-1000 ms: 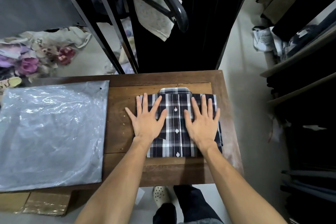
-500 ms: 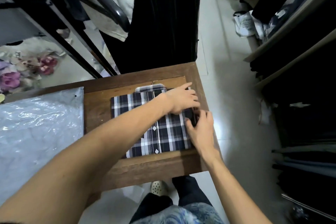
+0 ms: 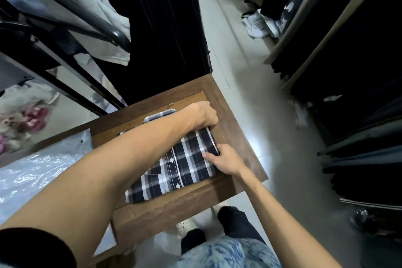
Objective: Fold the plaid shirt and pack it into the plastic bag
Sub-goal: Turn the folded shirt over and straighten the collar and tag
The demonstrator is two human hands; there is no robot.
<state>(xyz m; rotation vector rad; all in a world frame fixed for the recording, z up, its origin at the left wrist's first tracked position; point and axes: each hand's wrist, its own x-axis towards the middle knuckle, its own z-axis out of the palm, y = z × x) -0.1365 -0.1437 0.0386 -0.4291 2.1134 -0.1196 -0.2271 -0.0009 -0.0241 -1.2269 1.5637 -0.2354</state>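
Observation:
The folded plaid shirt point(image 3: 180, 165), dark navy and white with white buttons, lies on the wooden table point(image 3: 237, 137). My left hand point(image 3: 202, 115) reaches across the shirt and grips its far right corner near the collar. My right hand point(image 3: 226, 160) holds the shirt's right edge, thumb on top and fingers tucked under the fabric. The clear plastic bag point(image 3: 37, 172) lies flat on the left part of the table, partly hidden by my left forearm.
A black metal rack point(image 3: 71, 28) with hanging cloth stands behind the table on the left. Dark shelves of folded clothes point(image 3: 359, 115) line the right side. A tiled floor aisle point(image 3: 250, 93) runs past the table's right edge. My legs show below the table.
Both hands left the flat shirt front and moved to its right edge, where they now grip it. The view has swung to the right, so the bag sits further left.

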